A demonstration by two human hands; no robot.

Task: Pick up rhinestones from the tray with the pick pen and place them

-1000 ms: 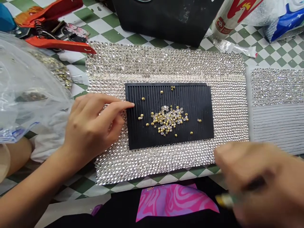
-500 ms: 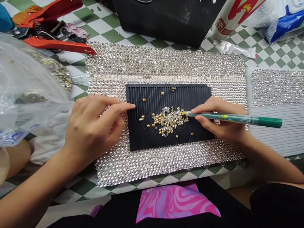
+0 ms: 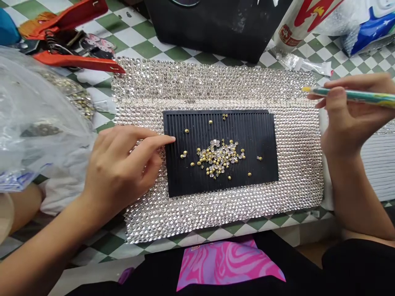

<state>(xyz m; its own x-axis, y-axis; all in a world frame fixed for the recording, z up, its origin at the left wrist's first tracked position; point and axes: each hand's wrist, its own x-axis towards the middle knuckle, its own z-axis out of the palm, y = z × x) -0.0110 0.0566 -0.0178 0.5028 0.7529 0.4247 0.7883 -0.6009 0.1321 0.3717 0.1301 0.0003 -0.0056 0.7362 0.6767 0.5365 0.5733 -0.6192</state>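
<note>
Slender pen now beyond grooved tray

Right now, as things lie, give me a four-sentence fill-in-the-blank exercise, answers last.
The pen in the right hand has a ____ tip.
Loose stones lie on the ____ tray.
Only the ____ hand touches that tray.
The checked tablecloth is white and ____.
Missing words: yellow; black; left; green.

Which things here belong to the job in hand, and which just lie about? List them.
Likely the job:
grooved black tray
loose rhinestones
yellow-tipped green pen in the right hand
rhinestone mat under the tray

Seemingly lying about:
red-handled spring clamp
rooster-printed container
small tube
black box
</note>
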